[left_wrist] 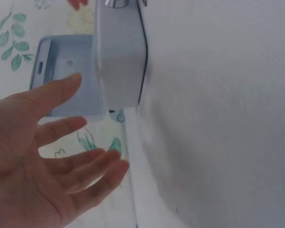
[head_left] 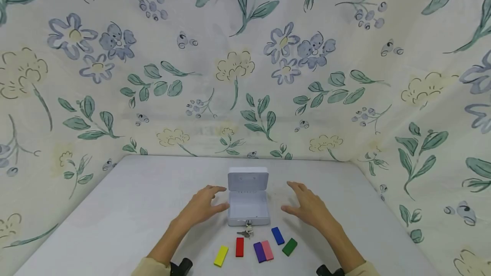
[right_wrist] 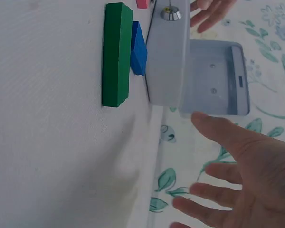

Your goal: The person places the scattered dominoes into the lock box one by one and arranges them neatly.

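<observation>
A pale grey cash box (head_left: 249, 221) stands on the table with its lid (head_left: 248, 181) raised, and its inside holds nothing that I can see. Keys (head_left: 244, 233) hang from the lock (head_left: 248, 223) at its front. To the left of the box is my left hand (head_left: 202, 206), fingers spread and holding nothing; its thumb comes close to the box's side. My right hand (head_left: 309, 208) hovers on the other side, farther from the box, its palm turned inward and its fingers loosely extended. The right wrist view shows that palm (right_wrist: 270, 175) bare.
Several small blocks lie in front of the box: yellow (head_left: 220, 256), red (head_left: 239, 247), purple (head_left: 259, 252) against pink (head_left: 267, 250), blue (head_left: 278, 236) and green (head_left: 290, 246). Behind the white table (head_left: 153, 182) hangs a floral cloth (head_left: 215, 97).
</observation>
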A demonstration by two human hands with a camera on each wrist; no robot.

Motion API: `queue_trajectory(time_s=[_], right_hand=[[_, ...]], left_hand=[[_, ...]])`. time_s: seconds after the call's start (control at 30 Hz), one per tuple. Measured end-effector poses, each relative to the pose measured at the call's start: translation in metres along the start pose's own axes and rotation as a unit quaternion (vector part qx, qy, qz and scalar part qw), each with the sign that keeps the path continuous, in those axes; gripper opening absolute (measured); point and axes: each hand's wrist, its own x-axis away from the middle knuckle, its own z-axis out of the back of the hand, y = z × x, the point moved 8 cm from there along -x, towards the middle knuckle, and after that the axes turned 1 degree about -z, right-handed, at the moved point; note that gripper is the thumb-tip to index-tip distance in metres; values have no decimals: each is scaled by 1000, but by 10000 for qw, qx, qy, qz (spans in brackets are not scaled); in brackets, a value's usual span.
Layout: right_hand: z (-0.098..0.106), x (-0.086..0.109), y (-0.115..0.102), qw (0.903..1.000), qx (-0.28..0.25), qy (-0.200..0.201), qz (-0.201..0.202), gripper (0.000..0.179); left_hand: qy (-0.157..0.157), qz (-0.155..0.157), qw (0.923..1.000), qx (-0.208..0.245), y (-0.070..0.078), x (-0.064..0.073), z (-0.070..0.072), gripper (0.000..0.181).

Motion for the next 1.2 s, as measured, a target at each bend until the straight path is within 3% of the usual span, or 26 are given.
queue_trajectory(time_s=[0.23, 0.6, 0.73, 0.97, 1.2], right_hand=[[-6, 1, -2, 9990, -314, -316, -48, 68], [-12, 0, -7, 9915, -872, -952, 143, 64], [-13, 0, -10, 9873, -945, -1264, 198, 62], [-22, 4, -16, 9740, -1171, -1866, 521, 56], [-31, 9, -21, 9649, -1240, -2208, 691, 51]], left_hand=[[-316, -34, 9985, 440, 3, -3, -10, 44], [-831, -408, 9919, 865, 13, -5, -13, 47], [-932, -305, 9893, 1076, 13, -7, -16, 48], [-1036, 140, 9818, 1584, 5, -4, -22, 50], [-1001, 292, 9748, 1970, -3, -3, -27, 51]])
